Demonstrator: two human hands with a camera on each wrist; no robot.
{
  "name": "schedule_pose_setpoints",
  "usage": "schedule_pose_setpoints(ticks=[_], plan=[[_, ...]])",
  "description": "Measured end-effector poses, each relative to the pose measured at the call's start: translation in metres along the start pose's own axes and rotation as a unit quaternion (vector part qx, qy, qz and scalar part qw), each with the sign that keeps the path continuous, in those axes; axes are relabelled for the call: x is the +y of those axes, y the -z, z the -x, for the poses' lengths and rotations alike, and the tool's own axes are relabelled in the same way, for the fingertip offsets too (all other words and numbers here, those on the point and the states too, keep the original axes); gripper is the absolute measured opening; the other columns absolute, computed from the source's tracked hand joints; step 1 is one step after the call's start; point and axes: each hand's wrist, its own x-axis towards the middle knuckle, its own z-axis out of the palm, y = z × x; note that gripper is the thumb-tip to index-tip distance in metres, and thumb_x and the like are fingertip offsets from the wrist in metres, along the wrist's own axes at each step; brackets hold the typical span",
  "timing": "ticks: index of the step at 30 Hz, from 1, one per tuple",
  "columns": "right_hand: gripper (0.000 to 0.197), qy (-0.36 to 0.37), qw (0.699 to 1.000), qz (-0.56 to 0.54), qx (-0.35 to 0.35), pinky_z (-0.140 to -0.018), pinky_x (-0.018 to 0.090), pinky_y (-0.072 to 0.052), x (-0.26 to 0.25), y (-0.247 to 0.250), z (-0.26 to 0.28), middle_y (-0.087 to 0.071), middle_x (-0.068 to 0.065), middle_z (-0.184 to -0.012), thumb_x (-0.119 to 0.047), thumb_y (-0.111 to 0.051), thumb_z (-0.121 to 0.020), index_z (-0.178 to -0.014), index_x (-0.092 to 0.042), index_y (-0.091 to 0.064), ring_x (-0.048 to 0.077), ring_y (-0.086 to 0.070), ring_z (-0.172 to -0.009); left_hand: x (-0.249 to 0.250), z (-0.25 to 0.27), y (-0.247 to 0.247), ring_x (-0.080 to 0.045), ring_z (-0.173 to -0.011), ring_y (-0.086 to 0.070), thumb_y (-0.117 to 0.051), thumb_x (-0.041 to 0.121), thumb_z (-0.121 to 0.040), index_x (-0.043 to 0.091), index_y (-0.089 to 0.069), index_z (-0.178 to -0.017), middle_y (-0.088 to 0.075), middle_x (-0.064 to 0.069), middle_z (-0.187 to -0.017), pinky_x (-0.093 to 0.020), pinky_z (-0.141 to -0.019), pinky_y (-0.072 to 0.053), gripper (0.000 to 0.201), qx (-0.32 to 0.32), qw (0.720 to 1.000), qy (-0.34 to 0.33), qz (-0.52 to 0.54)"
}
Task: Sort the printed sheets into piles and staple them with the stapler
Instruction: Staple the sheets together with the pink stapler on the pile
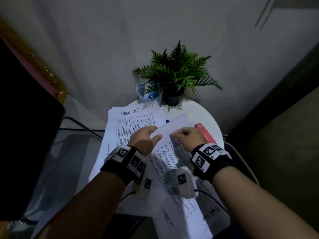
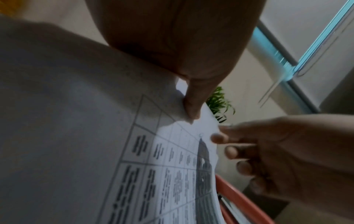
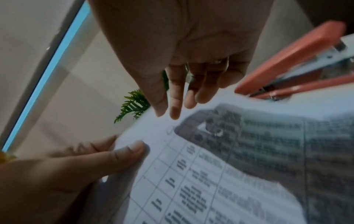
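A stack of printed sheets with tables on them is held above the round white table. My left hand pinches its top left corner, thumb on top and fingers underneath. My right hand is curled at the top edge and pinches the sheets there. The left wrist view shows the left thumb pressed on the sheets. In the right wrist view my right hand's fingertips sit on the sheets' top edge. The red stapler lies just behind the right hand.
Another pile of sheets headed "TASK LIST" lies on the table's left side. More sheets hang over the near edge. A potted fern and a clear plastic cup stand at the far edge by the wall.
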Motion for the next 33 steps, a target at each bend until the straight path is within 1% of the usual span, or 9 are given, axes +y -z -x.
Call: schedule_pose_setpoints(ticks=[3, 5, 11, 15, 18, 21, 24, 27, 33], plan=[[0.020, -0.036, 0.995, -0.090, -0.015, -0.055, 0.019, -0.045, -0.007, -0.004, 0.011, -0.064, 0.002, -0.067, -0.028, -0.070, -0.083, -0.075, -0.010, -0.069, 0.015, -0.057, -0.062, 0.001, 0.018, 0.003, -0.020, -0.103, -0.055, -0.056, 0.040, -0.090, 0.033, -0.063, -0.104, -0.060, 0.013, -0.099, -0.045, -0.097, -0.040, 0.017, 0.027, 0.999, -0.030, 0.017], [0.021, -0.048, 0.988, -0.140, -0.031, -0.052, 0.015, -0.048, -0.011, -0.005, 0.018, -0.070, 0.008, -0.078, -0.025, -0.071, -0.082, -0.086, -0.004, -0.072, 0.015, -0.060, -0.065, 0.002, 0.027, 0.004, -0.020, -0.105, -0.053, -0.057, 0.034, -0.091, 0.022, -0.064, -0.109, -0.057, 0.010, -0.102, -0.047, -0.101, -0.035, 0.023, 0.050, 0.997, -0.059, 0.018], [0.011, -0.062, 0.986, -0.140, -0.059, -0.053, 0.018, -0.045, -0.026, 0.003, 0.028, -0.068, 0.004, -0.072, -0.024, -0.072, -0.079, -0.079, -0.013, -0.072, 0.013, -0.059, -0.058, 0.007, 0.045, 0.015, -0.018, -0.092, -0.055, -0.049, 0.043, -0.082, 0.022, -0.066, -0.100, -0.054, 0.016, -0.086, -0.050, -0.095, -0.038, 0.033, 0.052, 0.991, -0.121, 0.019], [0.010, -0.029, 0.990, -0.133, -0.031, -0.040, 0.009, -0.039, -0.028, 0.004, 0.034, -0.062, 0.003, -0.066, -0.018, -0.070, -0.080, -0.079, -0.008, -0.070, 0.010, -0.051, -0.051, 0.018, 0.046, 0.030, -0.019, -0.100, -0.055, -0.050, 0.039, -0.089, 0.028, -0.062, -0.105, -0.061, 0.009, -0.098, -0.039, -0.101, -0.032, 0.022, 0.052, 0.992, -0.098, -0.067], [0.006, 0.007, 0.984, -0.179, -0.022, -0.038, 0.010, -0.036, -0.029, 0.003, 0.044, -0.060, 0.009, -0.064, -0.006, -0.065, -0.083, -0.084, 0.000, -0.066, 0.006, -0.046, -0.041, 0.029, 0.045, 0.033, -0.017, -0.092, -0.054, -0.053, 0.042, -0.089, 0.036, -0.060, -0.097, -0.063, 0.013, -0.088, -0.033, -0.096, -0.035, 0.012, 0.065, 0.991, -0.075, -0.089], [0.004, 0.037, 0.983, -0.179, 0.000, -0.038, 0.011, -0.036, -0.026, -0.001, 0.050, -0.059, 0.011, -0.065, -0.005, -0.064, -0.083, -0.083, -0.002, -0.066, 0.001, -0.044, -0.034, 0.035, 0.038, 0.025, -0.024, -0.095, -0.059, -0.052, 0.044, -0.089, 0.030, -0.063, -0.100, -0.067, 0.005, -0.091, -0.032, -0.083, -0.044, 0.021, 0.061, 0.993, -0.076, -0.066], [0.004, 0.067, 0.981, -0.180, 0.034, -0.039, 0.011, -0.036, -0.023, -0.005, 0.053, -0.057, 0.011, -0.066, -0.006, -0.064, -0.086, -0.082, -0.004, -0.064, -0.002, -0.044, -0.036, 0.040, 0.038, 0.022, -0.028, -0.101, -0.058, -0.049, 0.041, -0.092, 0.025, -0.064, -0.106, -0.069, -0.002, -0.103, -0.037, -0.088, -0.045, 0.026, 0.062, 0.992, -0.071, -0.080], [0.006, 0.104, 0.979, -0.167, 0.061, -0.048, 0.010, -0.040, -0.018, -0.008, 0.054, -0.054, 0.002, -0.060, -0.007, -0.064, -0.086, -0.080, -0.006, -0.064, 0.000, -0.046, -0.044, 0.045, 0.039, 0.022, -0.027, -0.101, -0.059, -0.049, 0.039, -0.092, 0.024, -0.065, -0.106, -0.069, -0.003, -0.103, -0.035, -0.088, -0.044, 0.026, 0.073, 0.992, -0.068, -0.082], [0.005, 0.159, 0.979, -0.076, 0.101, -0.070, 0.025, -0.048, -0.014, -0.010, 0.052, -0.059, -0.006, -0.066, -0.017, -0.066, -0.084, -0.082, -0.012, -0.068, 0.012, -0.054, -0.063, 0.043, 0.038, 0.024, -0.021, -0.099, -0.063, -0.052, 0.042, -0.087, 0.025, -0.067, -0.099, -0.071, 0.003, -0.098, -0.041, -0.090, -0.049, 0.026, 0.074, 0.996, -0.054, -0.015]])
